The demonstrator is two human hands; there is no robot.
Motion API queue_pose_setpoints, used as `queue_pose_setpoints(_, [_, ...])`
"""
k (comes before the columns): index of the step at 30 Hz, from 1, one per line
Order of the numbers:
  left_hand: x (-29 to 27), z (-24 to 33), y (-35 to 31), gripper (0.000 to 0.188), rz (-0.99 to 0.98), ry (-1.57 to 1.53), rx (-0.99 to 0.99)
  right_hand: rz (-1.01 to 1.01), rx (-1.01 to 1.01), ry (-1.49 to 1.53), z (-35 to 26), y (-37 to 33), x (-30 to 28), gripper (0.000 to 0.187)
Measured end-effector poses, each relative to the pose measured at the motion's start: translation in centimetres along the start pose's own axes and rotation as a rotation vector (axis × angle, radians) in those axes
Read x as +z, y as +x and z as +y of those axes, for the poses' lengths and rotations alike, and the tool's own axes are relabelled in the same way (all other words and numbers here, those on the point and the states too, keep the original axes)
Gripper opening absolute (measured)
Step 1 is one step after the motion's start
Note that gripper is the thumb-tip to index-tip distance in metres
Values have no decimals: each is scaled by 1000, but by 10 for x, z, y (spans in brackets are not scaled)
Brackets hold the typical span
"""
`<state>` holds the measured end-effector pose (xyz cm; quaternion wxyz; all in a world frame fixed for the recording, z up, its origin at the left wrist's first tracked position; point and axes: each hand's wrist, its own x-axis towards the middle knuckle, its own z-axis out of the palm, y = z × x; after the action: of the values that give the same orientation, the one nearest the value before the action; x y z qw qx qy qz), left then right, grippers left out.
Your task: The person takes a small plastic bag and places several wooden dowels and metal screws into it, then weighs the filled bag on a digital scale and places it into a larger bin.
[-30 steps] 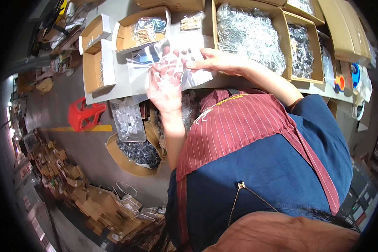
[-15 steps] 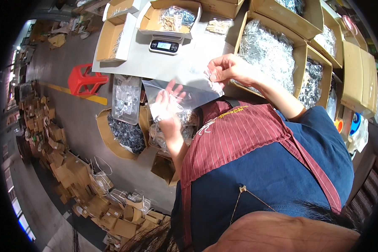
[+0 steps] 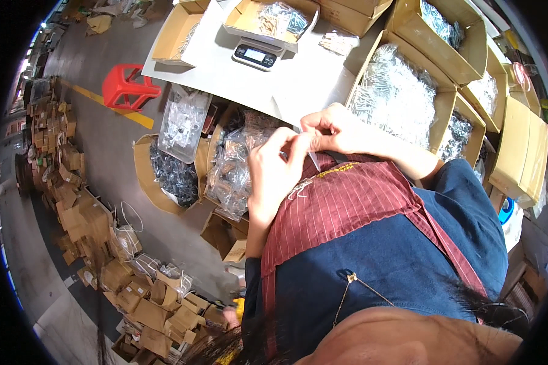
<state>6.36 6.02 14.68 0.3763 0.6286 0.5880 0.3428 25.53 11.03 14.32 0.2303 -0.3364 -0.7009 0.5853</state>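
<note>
Close in front of my apron, both hands meet at the fingertips over a small clear plastic bag (image 3: 314, 160). My left hand (image 3: 277, 169) comes up from below, its thumb and fingers pinched together on the bag's upper edge. From the right, my right hand (image 3: 333, 131) is closed, thumb against bent fingers, on the same bag. Most of the bag is hidden behind the hands, so what lies inside cannot be made out. Just beyond them is the bare near edge of the white table (image 3: 286, 100).
On the table stand a small digital scale (image 3: 254, 56) and an open carton (image 3: 313, 39) of packed bags. Large cartons (image 3: 354, 79) of bagged hardware line the right. At lower left are a clear bin (image 3: 170, 149) and a carton of dark parts (image 3: 145, 176). A red stool (image 3: 131, 88) stands beyond.
My left hand, open with spread fingers before, has moved right and up and closed on the small bag. My right hand has come slightly nearer my body. The view has shifted.
</note>
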Motion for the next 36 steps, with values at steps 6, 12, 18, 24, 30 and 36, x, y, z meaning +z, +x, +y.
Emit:
queue_pose_setpoints(6, [-5,13,3,24,-125,-14,111,-114,-78,374,0,-1,7,23])
queue_pose_setpoints(12, [-5,8,-2,20,-180,-250,-15,-181,150,415,-7,-3,-4,29])
queue_pose_setpoints(18, [3,-14,-13,12,0,-304,1,71,-30,186,-10,1,14,22])
queue_pose_setpoints(24, [-5,0,-7,14,308,430,125,498,-396,-637,-7,8,-1,14])
queue_pose_setpoints(30, [-10,2,-6,23,276,608,18,458,-417,-763,-2,14,-6,21])
queue_pose_setpoints(36, [-8,11,-1,33,140,735,80,276,-638,-731,-2,20,16,19])
